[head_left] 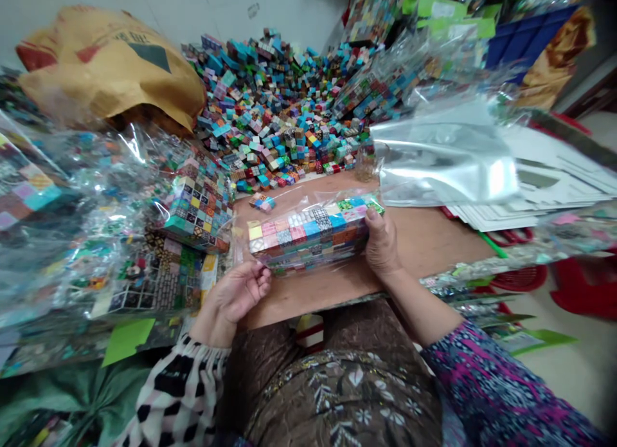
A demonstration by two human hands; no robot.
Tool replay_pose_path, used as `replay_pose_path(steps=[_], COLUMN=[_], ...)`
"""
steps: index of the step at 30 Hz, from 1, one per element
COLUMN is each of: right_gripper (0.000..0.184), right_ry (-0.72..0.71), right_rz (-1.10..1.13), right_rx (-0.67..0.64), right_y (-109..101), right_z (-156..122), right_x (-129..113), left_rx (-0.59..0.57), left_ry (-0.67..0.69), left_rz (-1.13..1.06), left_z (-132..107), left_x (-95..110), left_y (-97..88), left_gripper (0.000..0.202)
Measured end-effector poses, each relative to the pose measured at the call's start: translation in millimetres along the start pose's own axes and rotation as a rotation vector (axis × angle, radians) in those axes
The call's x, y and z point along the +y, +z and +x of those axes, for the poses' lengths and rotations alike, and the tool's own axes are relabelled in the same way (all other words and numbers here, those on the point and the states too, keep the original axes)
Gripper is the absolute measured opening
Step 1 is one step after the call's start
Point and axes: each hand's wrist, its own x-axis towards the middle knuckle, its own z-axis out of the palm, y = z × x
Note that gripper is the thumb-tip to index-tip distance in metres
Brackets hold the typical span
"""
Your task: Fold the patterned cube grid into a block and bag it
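Note:
A clear plastic bag [308,231] packed with rows of small colourful patterned cubes lies lengthwise over a brown board [308,292]. My right hand [383,241] grips its right end, thumb on top. At the near left corner, my left hand [243,289] has curled fingers, with thumb and forefinger pinched at the loose film of the bag. What the other left fingers do inside the curl is hidden. A few loose joined cubes [261,202] lie just behind the bag.
A large heap of loose cubes [289,119] spreads at the back. Filled clear bags [197,202] crowd the left, below a yellow sack [116,67]. To the right are flat empty plastic bags [443,154], white sheets [554,170] and red-handled scissors [513,237].

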Motion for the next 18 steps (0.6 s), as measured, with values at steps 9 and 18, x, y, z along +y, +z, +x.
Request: replay_pose_path(steps=[9,18], right_gripper=[0.046,0.048], right_ry=[-0.037,-0.026], right_rz=[-0.021,-0.035], right_rx=[0.015,0.016], right_y=[1,0], right_z=[0,0], right_x=[0,-1], left_rx=[0.026,-0.028], left_ry=[0.017,0.045], left_rz=[-0.09,-0.026], left_z=[-1,-6], left_x=[-8,-9], left_y=[3.8,-3.8], left_gripper=[0.024,0.027])
